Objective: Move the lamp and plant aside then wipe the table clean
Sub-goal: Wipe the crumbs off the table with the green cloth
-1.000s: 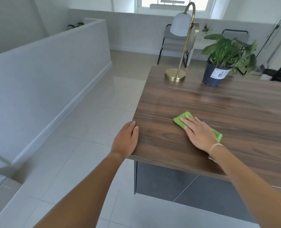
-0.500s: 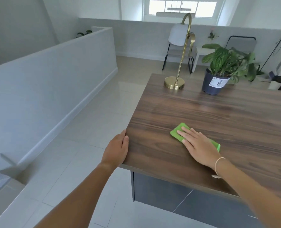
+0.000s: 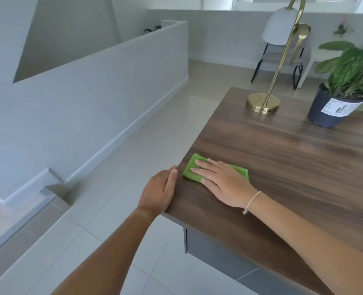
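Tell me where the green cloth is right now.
The cloth lies flat on the table near its left edge, pressed under the right hand, just right of the left hand.

We see dark walnut-grain wooden counter (image 3: 282, 158). On it: green folded cloth (image 3: 192, 168) near left edge; brass round-based lamp with white shade (image 3: 263, 102) and leafy plant in dark grey pot (image 3: 330, 110) at far end, side by side, apart.

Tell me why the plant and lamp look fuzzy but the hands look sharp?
In the head view, the plant and lamp sit far off near the frame edge and look smeared; the right hand on the green cloth and the left hand are close and crisp. Bright window light washes out the top.
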